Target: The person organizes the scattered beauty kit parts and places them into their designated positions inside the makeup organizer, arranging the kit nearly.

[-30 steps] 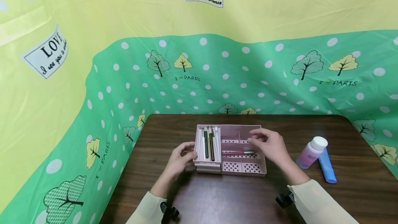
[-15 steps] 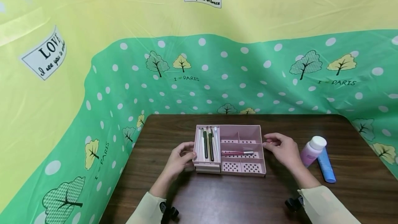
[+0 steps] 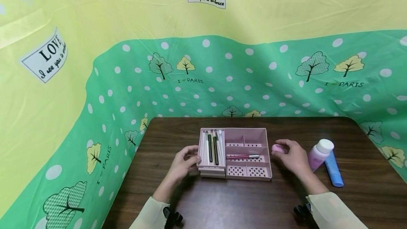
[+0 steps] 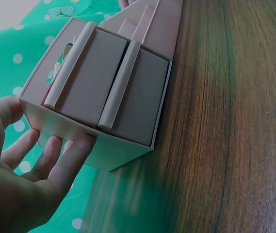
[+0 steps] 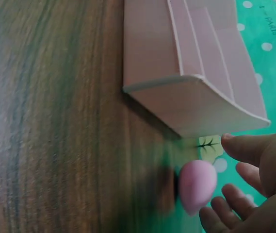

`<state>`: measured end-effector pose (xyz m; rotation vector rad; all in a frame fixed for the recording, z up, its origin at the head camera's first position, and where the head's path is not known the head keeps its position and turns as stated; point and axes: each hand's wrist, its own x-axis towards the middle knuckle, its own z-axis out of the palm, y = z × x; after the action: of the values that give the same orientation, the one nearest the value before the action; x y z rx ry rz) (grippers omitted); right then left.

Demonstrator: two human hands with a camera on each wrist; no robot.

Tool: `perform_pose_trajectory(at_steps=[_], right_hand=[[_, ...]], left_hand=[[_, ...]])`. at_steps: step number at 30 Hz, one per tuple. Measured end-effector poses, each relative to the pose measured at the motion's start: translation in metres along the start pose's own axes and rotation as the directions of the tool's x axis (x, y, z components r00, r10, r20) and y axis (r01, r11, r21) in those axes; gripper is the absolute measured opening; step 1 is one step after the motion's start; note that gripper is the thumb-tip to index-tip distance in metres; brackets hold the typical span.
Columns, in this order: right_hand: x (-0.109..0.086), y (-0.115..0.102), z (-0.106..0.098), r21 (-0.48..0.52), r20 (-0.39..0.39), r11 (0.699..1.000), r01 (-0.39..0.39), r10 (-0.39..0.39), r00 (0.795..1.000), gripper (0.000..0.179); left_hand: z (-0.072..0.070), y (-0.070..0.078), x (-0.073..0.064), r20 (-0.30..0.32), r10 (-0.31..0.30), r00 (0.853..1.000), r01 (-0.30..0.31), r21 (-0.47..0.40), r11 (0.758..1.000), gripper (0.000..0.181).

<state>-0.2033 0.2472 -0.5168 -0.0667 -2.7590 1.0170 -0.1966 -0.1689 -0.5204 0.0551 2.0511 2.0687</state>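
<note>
A pink cosmetics organizer (image 3: 248, 178) stands mid-table, with several makeup brushes (image 3: 211, 148) in its left section and a dark red stick with a silvery end (image 3: 243, 157) in a middle compartment. My left hand (image 3: 183, 162) rests its fingertips against the organizer's left side. Two closed drawers (image 4: 109, 80) show at the front in the left wrist view. Right of the organizer lies a pink egg-shaped makeup sponge (image 5: 197, 187). Around it my right hand (image 3: 293, 156) has its thumb and fingers spread, without a visible pinch; whether a fingertip touches the sponge I cannot tell.
A pink bottle with a white cap (image 3: 320, 153) stands right of the right hand, with a blue tube (image 3: 334, 169) lying beside it. The dark wooden table (image 3: 219, 204) ends at a green and yellow printed cloth (image 3: 190, 91) behind.
My right hand has moved right from above the organizer's back right compartment to the table beside it. The pink sponge now shows by its fingers. The left hand has stayed put.
</note>
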Motion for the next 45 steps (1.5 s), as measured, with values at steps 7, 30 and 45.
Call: perform_pose_trajectory(at_steps=[7, 30, 45], right_hand=[[0.0, 0.01, 0.005, -0.008, 0.033, 0.999, -0.032, 0.032, 0.999, 0.052], [0.0, 0.02, 0.011, 0.032, 0.019, 0.995, -0.099, 0.098, 0.995, 0.041], [-0.012, 0.0, -0.009, 0.049, -0.052, 0.999, -0.012, 0.015, 0.999, 0.043]], left_hand=[[0.0, -0.001, 0.001, -0.003, -0.001, 1.0, 0.001, 0.004, 1.0, 0.048], [0.001, 0.0, 0.001, -0.004, 0.001, 1.0, -0.001, -0.007, 1.0, 0.049], [0.0, 0.0, 0.001, 0.001, 0.006, 1.0, -0.006, 0.005, 1.0, 0.049]])
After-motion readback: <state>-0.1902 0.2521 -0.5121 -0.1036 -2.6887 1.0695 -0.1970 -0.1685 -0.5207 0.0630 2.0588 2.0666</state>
